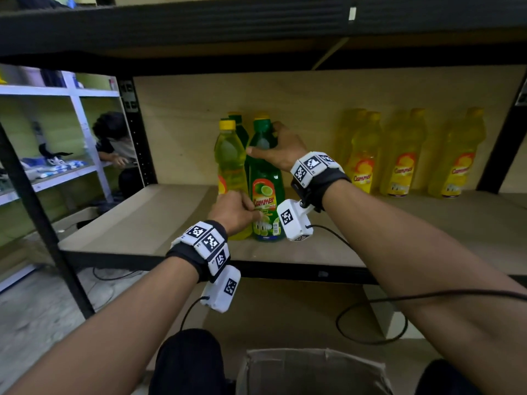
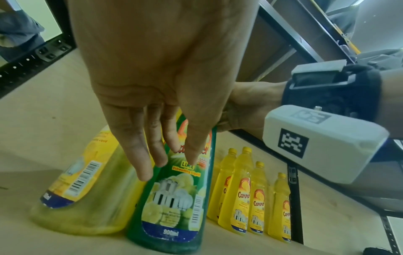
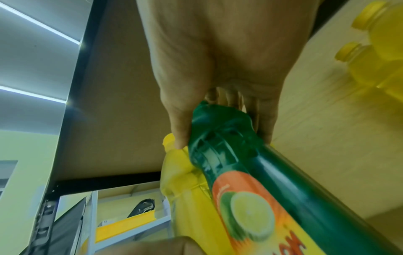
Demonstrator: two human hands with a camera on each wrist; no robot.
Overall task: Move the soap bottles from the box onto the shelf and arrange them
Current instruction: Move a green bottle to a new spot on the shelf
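A green lime soap bottle (image 1: 267, 192) stands on the wooden shelf (image 1: 142, 223), close beside a yellow soap bottle (image 1: 230, 166). A second green bottle (image 1: 241, 128) stands behind them. My right hand (image 1: 275, 145) grips the front green bottle (image 3: 220, 138) round its neck, with the thumb on the left side. My left hand (image 1: 249, 213) lies low against that green bottle (image 2: 174, 203), its straight fingertips (image 2: 141, 172) touching the label. The yellow bottle (image 2: 87, 198) stands just to the left of them. The cardboard box (image 1: 310, 372) sits below, between my knees.
Several yellow soap bottles (image 1: 405, 161) stand in a row at the back right of the shelf, also visible in the left wrist view (image 2: 246, 193). An upper shelf (image 1: 256, 24) hangs overhead. A black upright (image 1: 34, 201) is at left. Another person (image 1: 114, 143) crouches beyond.
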